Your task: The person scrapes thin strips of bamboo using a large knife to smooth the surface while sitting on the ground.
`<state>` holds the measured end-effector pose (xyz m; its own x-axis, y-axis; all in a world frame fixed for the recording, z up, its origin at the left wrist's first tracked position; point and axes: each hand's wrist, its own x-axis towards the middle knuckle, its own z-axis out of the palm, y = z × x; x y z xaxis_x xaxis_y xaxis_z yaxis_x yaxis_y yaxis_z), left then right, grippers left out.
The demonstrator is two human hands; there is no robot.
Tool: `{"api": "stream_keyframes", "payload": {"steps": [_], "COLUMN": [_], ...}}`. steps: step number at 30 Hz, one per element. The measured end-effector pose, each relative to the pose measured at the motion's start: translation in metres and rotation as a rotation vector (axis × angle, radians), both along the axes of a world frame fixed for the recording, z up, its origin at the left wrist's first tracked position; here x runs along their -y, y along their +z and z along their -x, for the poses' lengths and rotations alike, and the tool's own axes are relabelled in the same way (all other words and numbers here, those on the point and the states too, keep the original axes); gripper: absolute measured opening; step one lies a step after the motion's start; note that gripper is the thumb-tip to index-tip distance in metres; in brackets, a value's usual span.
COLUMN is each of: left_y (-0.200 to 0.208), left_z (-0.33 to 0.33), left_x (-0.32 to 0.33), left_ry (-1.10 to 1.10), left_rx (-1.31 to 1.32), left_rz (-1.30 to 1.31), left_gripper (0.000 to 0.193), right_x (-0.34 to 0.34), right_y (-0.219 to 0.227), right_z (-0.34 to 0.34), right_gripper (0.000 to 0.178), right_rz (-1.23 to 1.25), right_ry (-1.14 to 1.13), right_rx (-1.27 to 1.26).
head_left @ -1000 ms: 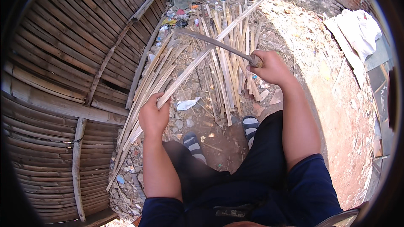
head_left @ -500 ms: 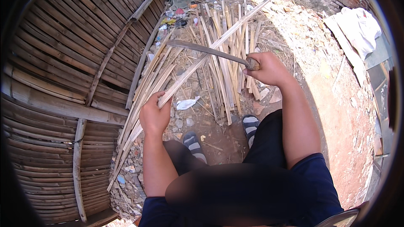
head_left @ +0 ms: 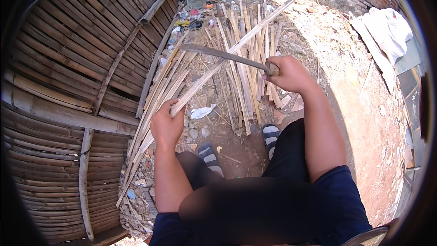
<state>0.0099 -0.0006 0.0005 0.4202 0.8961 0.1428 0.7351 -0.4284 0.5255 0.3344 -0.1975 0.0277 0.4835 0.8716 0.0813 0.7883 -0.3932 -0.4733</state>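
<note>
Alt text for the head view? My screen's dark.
The right hand holds a long knife by its wooden handle, its blade crossing a pale strip gripped by the left hand. More strips lie on littered ground beside a slatted wall.

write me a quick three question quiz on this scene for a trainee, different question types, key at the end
1. True or false: the left hand holds the bladed tool.
2. Which item does the left hand hold?
a) a hammer
b) a long pale strip
c) a coil of rope
3. Fill in: the wall of slats stands on the person's ____ side.

Key:
1. False; the right hand grips it by its handle.
2. b
3. left
</note>
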Motion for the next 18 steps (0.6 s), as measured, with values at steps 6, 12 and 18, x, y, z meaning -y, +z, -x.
{"api": "stream_keyframes", "payload": {"steps": [6,12,18], "left_y": [-0.01,-0.015,-0.014], "left_z": [0.004,0.001,0.007], "left_x": [-0.006,-0.005,-0.009], "left_ry": [-0.02,-0.037,-0.001], "left_rx": [0.071,0.106,0.041], "left_rz": [-0.071,-0.08,-0.123], "left_gripper": [0.037,0.036,0.036], "right_x": [0.005,-0.004,0.006], "right_y": [0.006,-0.001,0.0], "right_z": [0.004,0.034,-0.014], "right_gripper": [0.03,0.026,0.031], "right_rz": [-0.031,-0.002,-0.077], "right_ry": [-0.042,0.24,-0.141], "right_rx": [0.012,0.12,-0.036]}}
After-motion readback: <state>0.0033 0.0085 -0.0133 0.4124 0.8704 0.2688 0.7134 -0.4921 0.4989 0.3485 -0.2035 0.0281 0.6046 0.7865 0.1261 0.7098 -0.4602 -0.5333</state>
